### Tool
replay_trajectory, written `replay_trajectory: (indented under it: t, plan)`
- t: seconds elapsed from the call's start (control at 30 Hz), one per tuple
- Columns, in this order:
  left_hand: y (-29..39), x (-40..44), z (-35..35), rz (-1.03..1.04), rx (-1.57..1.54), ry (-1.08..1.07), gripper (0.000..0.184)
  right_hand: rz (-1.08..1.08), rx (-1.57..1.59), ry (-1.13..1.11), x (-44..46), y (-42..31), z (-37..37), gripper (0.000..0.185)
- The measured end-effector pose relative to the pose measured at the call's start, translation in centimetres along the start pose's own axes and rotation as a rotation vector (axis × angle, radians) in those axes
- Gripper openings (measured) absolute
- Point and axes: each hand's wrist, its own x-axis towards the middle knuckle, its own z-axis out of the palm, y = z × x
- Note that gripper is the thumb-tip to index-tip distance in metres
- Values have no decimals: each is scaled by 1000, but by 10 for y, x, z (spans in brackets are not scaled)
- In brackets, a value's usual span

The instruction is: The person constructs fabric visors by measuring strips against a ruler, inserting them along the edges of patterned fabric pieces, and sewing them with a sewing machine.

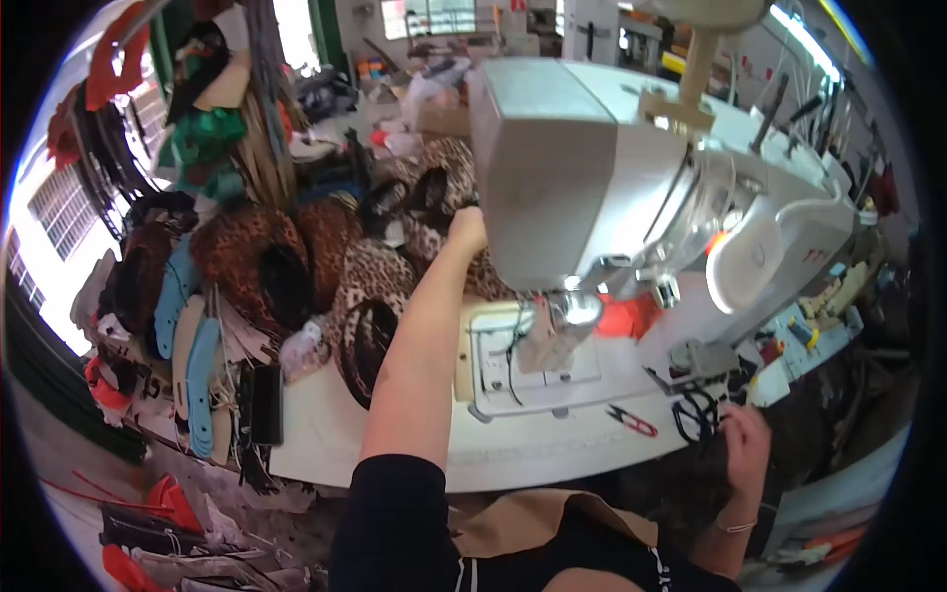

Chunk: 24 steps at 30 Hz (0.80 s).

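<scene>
My left arm stretches forward past the sewing machine (552, 168). My left hand (468, 233) is at the leopard-print pieces (449, 163) behind the machine's head, its fingers mostly hidden. At the right edge of the table, my right hand (745, 439) is raised beside black-handled scissors (696, 416); its fingers are blurred, and whether it touches them is unclear. Red-handled snips (631, 421) lie on the white tabletop (533, 446), left of the scissors. More leopard-print pieces with dark openings (370, 340) are heaped left of my forearm.
A black phone (266, 405) lies at the table's left, near blue strips (202, 385). Red fabric (626, 316) sits behind the needle area. Strips and green plastic (207, 148) hang at the upper left. The machine's head overhangs the middle of the table.
</scene>
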Motion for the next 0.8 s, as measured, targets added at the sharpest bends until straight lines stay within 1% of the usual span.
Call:
replay_trajectory:
  t: [0.07, 0.1, 0.13, 0.17, 0.2, 0.23, 0.27, 0.3, 0.37, 0.4, 0.43, 0.5, 0.53, 0.57, 0.6, 0.63, 0.73, 0.77, 0.8]
  plan:
    - [31, -54, -23, -56, -515, 104, 39, -11, 38, 57, 0, -24, -3, 16]
    - [49, -82, -37, -65, -764, 167, 38, -74, 65, -68, 0, -26, 6, 15]
    - [37, -76, -24, 58, -838, 200, 33, -136, 101, -194, -1, -23, 22, 14]
    - [22, -77, -8, 174, -911, 234, 29, -64, 201, -330, -6, -18, 46, 15]
    - [27, -112, -22, 199, -584, 358, 27, 11, 308, -465, -13, -12, 75, 15]
    - [48, -155, -54, 236, -384, 393, 25, -10, 314, -555, -17, -8, 106, 16]
    - [68, -198, -88, 268, -184, 439, 24, 72, 336, -654, -20, -12, 129, 14]
    - [60, -223, -87, 153, -311, 327, 22, -99, 316, -581, -26, -11, 152, 11]
    - [45, -290, -94, 159, -266, 203, 20, -203, 301, -450, -31, -20, 179, 9]
    - [46, -323, -105, 141, -127, 105, 17, -255, 293, -376, -31, -26, 188, 8]
    - [41, -355, -103, 104, -223, 78, 16, -266, 274, -368, -31, -30, 192, 8]
    - [45, -408, -96, -52, -310, 23, 13, -285, 233, -346, -31, -37, 199, 8]
    - [47, -429, -91, -1, -211, 28, 12, -290, 228, -344, -31, -39, 202, 8]
    - [50, -446, -83, 67, -228, 45, 14, -296, 222, -344, -31, -41, 203, 8]
    - [54, -458, -71, 210, -181, 126, 16, -302, 215, -344, -31, -43, 205, 9]
    - [59, -469, -63, 223, -140, 136, 26, -300, 215, -341, -31, -44, 207, 9]
    - [78, -482, -44, 268, 71, 169, 41, -293, 213, -338, -32, -45, 209, 8]
    - [78, -482, -40, 294, 161, 154, 56, -294, 210, -338, -32, -45, 209, 8]
    - [77, -482, -38, 304, 185, 146, 59, -294, 208, -338, -32, -45, 209, 8]
